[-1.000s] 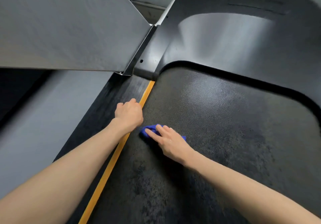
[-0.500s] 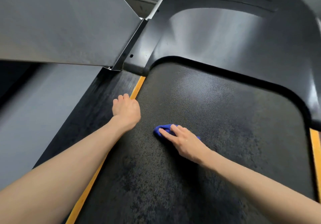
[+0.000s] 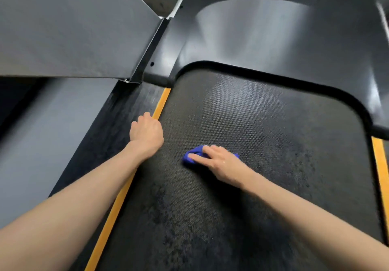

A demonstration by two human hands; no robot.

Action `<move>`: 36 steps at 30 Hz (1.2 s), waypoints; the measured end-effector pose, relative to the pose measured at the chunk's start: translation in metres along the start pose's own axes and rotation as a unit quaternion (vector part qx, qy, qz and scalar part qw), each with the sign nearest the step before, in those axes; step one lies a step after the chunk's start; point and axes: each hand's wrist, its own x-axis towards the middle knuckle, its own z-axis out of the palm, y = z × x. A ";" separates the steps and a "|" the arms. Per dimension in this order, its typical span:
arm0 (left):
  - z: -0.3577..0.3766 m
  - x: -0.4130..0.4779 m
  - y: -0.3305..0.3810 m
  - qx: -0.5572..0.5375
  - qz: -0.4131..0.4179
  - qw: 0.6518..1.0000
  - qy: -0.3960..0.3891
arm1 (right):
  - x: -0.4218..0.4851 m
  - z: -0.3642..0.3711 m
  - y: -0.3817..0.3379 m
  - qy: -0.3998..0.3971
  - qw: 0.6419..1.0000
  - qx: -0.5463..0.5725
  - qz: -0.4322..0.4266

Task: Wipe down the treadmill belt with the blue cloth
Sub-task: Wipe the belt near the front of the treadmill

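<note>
The blue cloth [image 3: 192, 157] lies bunched on the dark textured treadmill belt [image 3: 263, 127], a little left of the belt's middle. My right hand [image 3: 221, 163] lies flat on top of it, fingers straight and pointing left, pressing it onto the belt; most of the cloth is hidden under the palm. My left hand [image 3: 146, 132] rests on the left orange stripe [image 3: 162, 104] at the belt's edge and holds nothing; its fingers point away and are foreshortened.
A black motor cover [image 3: 273, 39] curves round the belt's far end. On the left run a dark side rail [image 3: 109, 127] and a grey slanted panel [image 3: 69, 29]. A second orange stripe [image 3: 380, 169] marks the belt's right edge.
My right hand has slid the cloth to the right, from beside the left orange stripe toward the belt's middle. My left hand has stayed at the stripe.
</note>
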 end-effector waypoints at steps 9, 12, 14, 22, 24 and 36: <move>0.006 0.000 0.006 0.010 -0.019 1.000 0.009 | -0.011 -0.009 -0.009 0.031 0.981 0.012 0.193; 0.007 0.002 0.014 0.023 -0.046 0.999 -0.011 | -0.037 -0.009 -0.006 -0.035 0.999 -0.030 0.011; 0.007 0.004 0.017 0.021 -0.054 0.998 -0.015 | -0.040 -0.018 0.035 0.018 0.989 -0.072 0.131; 0.005 0.008 0.024 0.012 -0.071 0.997 -0.030 | -0.054 -0.024 0.038 0.006 0.988 -0.072 0.133; 0.006 0.005 0.025 0.013 -0.079 0.996 -0.035 | -0.068 -0.029 0.052 -0.033 0.995 -0.079 0.045; 0.017 0.015 0.032 0.013 -0.106 0.994 -0.022 | -0.060 -0.053 0.136 -0.015 0.935 -0.061 0.350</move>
